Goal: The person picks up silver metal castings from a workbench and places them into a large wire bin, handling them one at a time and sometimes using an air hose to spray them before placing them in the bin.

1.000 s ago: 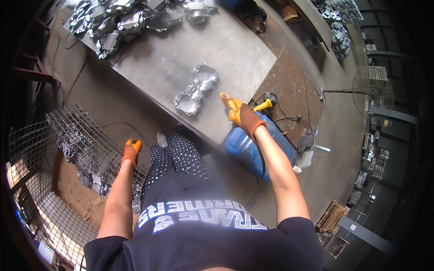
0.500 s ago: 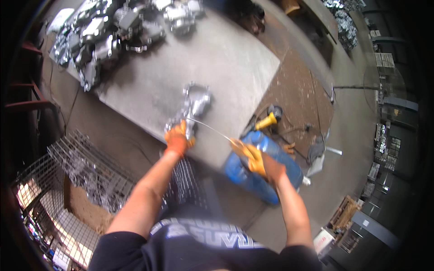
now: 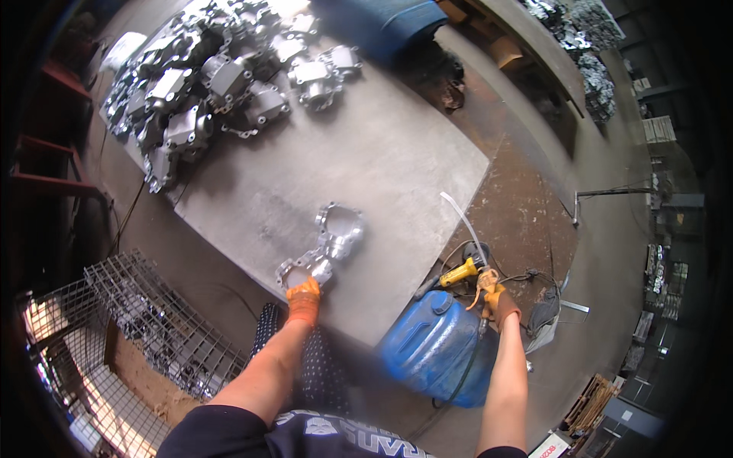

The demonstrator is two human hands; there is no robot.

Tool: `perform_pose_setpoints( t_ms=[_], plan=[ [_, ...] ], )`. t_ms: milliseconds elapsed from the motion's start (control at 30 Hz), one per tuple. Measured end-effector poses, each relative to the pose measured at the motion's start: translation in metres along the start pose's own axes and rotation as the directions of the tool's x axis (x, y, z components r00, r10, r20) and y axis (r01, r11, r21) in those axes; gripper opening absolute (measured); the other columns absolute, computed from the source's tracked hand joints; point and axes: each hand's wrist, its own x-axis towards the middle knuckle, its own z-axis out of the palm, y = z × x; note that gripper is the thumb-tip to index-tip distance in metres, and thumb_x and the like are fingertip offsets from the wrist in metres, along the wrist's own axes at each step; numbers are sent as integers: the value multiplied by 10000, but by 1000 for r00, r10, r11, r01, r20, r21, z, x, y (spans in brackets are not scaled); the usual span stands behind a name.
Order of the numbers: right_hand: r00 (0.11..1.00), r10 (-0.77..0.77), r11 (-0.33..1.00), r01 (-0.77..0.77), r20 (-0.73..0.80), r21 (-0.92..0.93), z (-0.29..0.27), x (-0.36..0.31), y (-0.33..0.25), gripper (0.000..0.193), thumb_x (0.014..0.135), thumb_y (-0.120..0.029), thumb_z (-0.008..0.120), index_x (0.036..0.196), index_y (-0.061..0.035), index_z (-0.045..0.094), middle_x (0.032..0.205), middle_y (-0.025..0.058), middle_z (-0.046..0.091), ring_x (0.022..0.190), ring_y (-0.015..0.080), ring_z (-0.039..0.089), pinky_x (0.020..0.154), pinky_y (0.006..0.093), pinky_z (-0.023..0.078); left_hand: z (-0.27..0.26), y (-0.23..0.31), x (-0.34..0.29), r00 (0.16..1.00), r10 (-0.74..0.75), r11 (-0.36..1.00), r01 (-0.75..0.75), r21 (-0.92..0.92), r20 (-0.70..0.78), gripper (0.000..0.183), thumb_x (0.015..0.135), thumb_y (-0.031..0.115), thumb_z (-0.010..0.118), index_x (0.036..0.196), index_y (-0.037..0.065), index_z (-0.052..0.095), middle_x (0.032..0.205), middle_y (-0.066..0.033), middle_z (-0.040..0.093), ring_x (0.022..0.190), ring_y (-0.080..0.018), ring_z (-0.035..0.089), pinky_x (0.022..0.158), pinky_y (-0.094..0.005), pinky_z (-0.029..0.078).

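My left hand (image 3: 304, 300), in an orange glove, grips the near rim of a silver metal casting (image 3: 336, 246) with two ring-shaped openings. That casting lies on the pale grey tabletop (image 3: 382, 175), by its near edge. To the right, my gloved right hand (image 3: 504, 307) is closed around an air blow gun (image 3: 486, 284) with a long, thin, curved nozzle. Its tip points up and left over the table's right edge, apart from the casting. A dark hose hangs below this hand. Just left of the gun lies a yellow angle grinder (image 3: 461, 272).
A large blue jerrycan (image 3: 420, 332) stands at the table's near right corner. Many similar castings (image 3: 225, 80) are heaped at the far left. A blue container (image 3: 389, 27) is at the back. Lower left is a wire mesh cage (image 3: 153, 305); cables lie on the brown surface (image 3: 527, 179).
My right hand has swung right and slightly down, taking the blow gun's nozzle away from the casting. My left hand still holds the casting. The view has shifted, so things appear lower.
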Motion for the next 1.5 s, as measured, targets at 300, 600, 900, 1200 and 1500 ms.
perform_pose_setpoints(
  t_ms=[300, 600, 900, 1200, 1500],
  plan=[
    [774, -563, 404, -47, -289, -914, 97, -8, -81, 362, 783, -394, 663, 1033, -135, 631, 950, 114, 694, 837, 290, 683, 681, 398, 537, -138, -19, -20, 884, 397, 883, -293, -367, 248, 156, 755, 71, 585, 895, 32, 639, 895, -184, 679, 877, -335, 673, 713, -426, 526],
    [827, 110, 918, -297, 551, 264, 318, -72, -103, 422, 927, -441, 482, 1143, -108, 627, 1137, 50, 624, 1067, 184, 535, 938, 345, 405, -213, -77, -54, 807, 557, 176, 116, -978, 196, 400, 794, 233, 674, 1100, -15, 602, 993, -168, 659, 897, -230, 639, 772, -357, 502],
    [659, -285, 948, 85, 696, 307, 419, -177, -125, 285, 911, -145, 544, 1175, -45, 578, 1014, 95, 663, 880, 255, 659, 733, 398, 567, -222, -229, -150, 969, 227, -101, 120, -988, 95, 409, 856, 286, 678, 1172, 34, 614, 1116, -85, 633, 1029, -161, 573, 900, -319, 461],
    [139, -43, 669, 740, 989, -75, 520, -351, -284, 420, 830, -75, 625, 1236, -12, 541, 1048, 56, 628, 902, 131, 590, 769, 275, 501, -193, -395, -262, 943, -306, -494, -277, -824, -133, 384, 900, 265, 651, 1168, -5, 595, 1095, -87, 647, 1029, -152, 592, 903, -288, 483],
    [-43, 337, 685, 697, 941, -213, 669, -476, -263, 424, 838, -147, 644, 1217, 19, 551, 1142, 99, 620, 974, 169, 619, 829, 288, 523, -119, -420, -414, 482, -821, -553, -535, -639, 306, 584, 909, 390, 578, 1369, 55, 448, 1316, -92, 518, 1204, -180, 478, 1023, -324, 384]
  ],
)
